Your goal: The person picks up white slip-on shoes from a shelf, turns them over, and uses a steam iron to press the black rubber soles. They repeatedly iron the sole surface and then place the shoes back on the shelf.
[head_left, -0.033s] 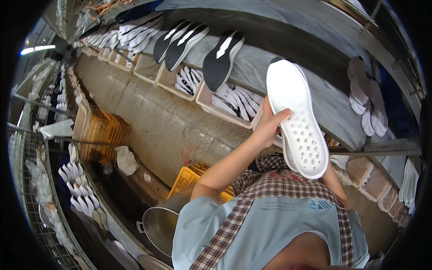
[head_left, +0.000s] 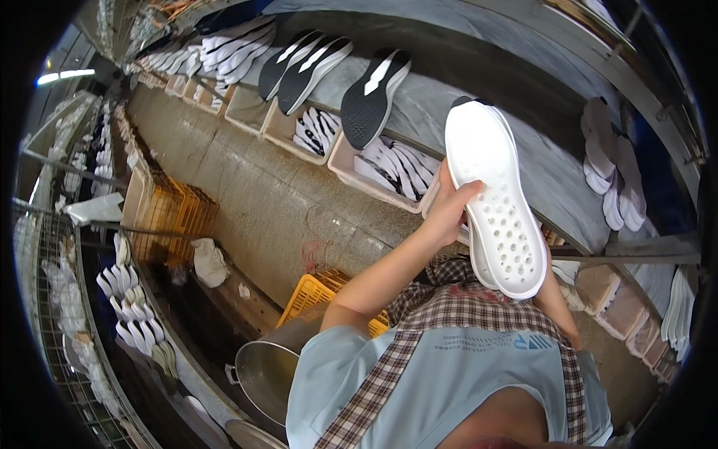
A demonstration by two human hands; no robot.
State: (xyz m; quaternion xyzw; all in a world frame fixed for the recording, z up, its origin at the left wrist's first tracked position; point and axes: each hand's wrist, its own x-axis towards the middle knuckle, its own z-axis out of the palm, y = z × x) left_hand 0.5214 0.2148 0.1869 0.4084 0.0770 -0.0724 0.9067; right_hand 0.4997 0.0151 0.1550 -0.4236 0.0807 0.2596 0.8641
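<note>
White sole (head_left: 496, 206) unmoved in left hand (head_left: 449, 213) (right hidden).

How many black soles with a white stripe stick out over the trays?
3: one just left of the white sole held in the left hand, and two side by side farther left. More may hide beyond.

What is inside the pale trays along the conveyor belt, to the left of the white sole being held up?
The nearest tray holds black-and-white shoe soles stacked on edge. The tray bottom and anything beneath them is covered.
</note>
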